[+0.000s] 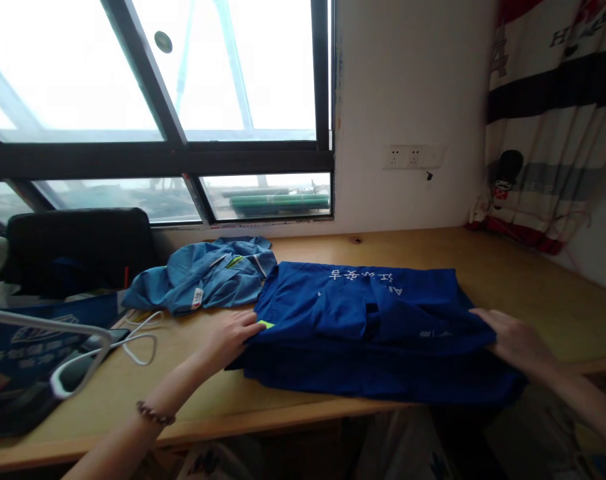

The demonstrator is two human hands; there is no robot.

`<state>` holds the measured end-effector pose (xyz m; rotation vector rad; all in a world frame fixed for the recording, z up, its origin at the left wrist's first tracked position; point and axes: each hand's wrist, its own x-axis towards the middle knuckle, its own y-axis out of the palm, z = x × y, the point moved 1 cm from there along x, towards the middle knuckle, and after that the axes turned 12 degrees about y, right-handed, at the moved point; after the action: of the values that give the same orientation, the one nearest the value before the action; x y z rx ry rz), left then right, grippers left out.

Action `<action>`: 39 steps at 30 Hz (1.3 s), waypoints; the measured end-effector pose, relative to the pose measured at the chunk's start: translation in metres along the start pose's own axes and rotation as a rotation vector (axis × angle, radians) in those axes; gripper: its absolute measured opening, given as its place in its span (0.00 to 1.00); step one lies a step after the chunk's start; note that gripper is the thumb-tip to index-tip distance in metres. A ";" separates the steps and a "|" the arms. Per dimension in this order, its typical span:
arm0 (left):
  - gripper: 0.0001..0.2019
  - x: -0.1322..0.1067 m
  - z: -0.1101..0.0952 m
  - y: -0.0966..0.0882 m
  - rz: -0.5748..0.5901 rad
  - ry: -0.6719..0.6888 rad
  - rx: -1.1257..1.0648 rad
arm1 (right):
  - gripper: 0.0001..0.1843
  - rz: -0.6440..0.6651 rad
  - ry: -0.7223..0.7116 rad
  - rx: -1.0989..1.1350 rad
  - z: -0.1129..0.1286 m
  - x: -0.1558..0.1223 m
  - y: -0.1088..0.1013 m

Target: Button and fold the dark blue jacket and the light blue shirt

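Note:
A dark blue work jacket (343,313) with white lettering lies partly folded on the wooden desk (193,373), its near edge reaching the desk's front. My left hand (237,331) grips its left side beside a small yellow-green patch; a beaded bracelet circles that wrist. At the jacket's right side, my right hand (513,337) is closed on the cloth, slightly blurred. Between the hands a layer of fabric is raised a little and rumpled. Parts of the fingers are hidden by the cloth.
A crumpled light blue shirt (207,273) lies behind my left hand. At left are a white cable (143,340), a white curved stand (83,330), a black bag (77,247) and a printed blue bag (43,340). A window, wall sockets (413,157) and curtain (553,127) border the desk.

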<state>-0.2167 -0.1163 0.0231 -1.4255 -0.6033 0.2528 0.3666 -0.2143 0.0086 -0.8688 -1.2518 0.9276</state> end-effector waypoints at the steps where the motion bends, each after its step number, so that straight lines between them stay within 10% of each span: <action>1: 0.17 -0.006 -0.005 0.006 0.033 0.022 0.028 | 0.22 0.002 -0.046 -0.027 0.004 -0.013 0.005; 7: 0.19 -0.020 -0.017 0.024 0.015 0.038 0.159 | 0.41 0.137 -0.132 0.066 0.035 -0.036 0.011; 17: 0.16 -0.025 -0.037 0.014 -0.048 0.145 0.268 | 0.24 -0.007 -0.102 -0.083 -0.019 -0.048 -0.009; 28: 0.16 -0.038 -0.055 0.036 -0.152 -0.027 0.020 | 0.36 -0.105 0.315 0.108 -0.025 -0.143 0.061; 33: 0.19 -0.034 -0.056 0.042 -0.141 -0.145 -0.054 | 0.35 -0.155 0.273 0.160 -0.038 -0.125 0.058; 39: 0.16 -0.017 -0.052 0.049 -0.151 -0.171 -0.037 | 0.17 -0.086 0.189 0.169 -0.054 -0.040 0.046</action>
<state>-0.1939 -0.1622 -0.0300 -1.3943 -0.8555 0.2457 0.4124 -0.2352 -0.0547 -0.7449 -1.0249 0.8489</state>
